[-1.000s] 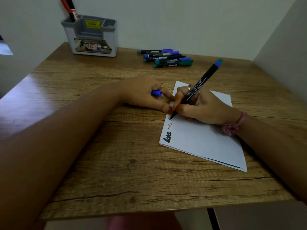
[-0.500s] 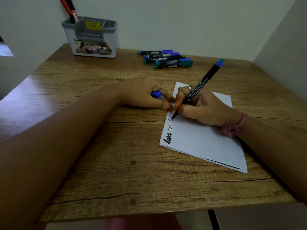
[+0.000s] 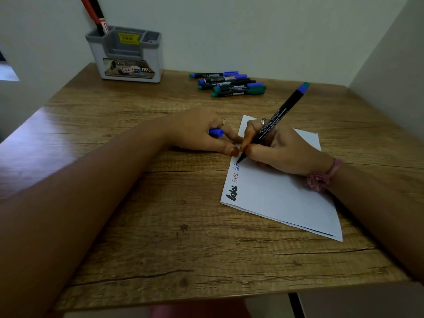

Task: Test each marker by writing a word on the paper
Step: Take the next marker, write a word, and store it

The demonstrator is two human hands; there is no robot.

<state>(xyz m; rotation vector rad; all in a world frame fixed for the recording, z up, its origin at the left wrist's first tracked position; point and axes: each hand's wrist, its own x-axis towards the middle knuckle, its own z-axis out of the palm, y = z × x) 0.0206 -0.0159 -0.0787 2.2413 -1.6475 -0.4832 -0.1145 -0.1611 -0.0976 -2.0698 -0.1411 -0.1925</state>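
Head view, right hand (image 3: 291,152) writing with marker (image 3: 275,120) on paper (image 3: 286,198) — left hand (image 3: 202,131) holding cap (image 3: 216,132)

paper (image 3: 282,198) on table (image 3: 160,226); markers (image 3: 229,84) behind; holder (image 3: 128,56) back left.

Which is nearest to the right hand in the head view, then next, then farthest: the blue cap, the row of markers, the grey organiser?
From the right hand:
1. Blue cap, just left of it, in the left hand.
2. Row of markers, beyond it, mid-table.
3. Grey organiser, far-left corner.

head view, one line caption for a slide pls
Right hand writes with a blue marker on paper; left hand holds its cap.
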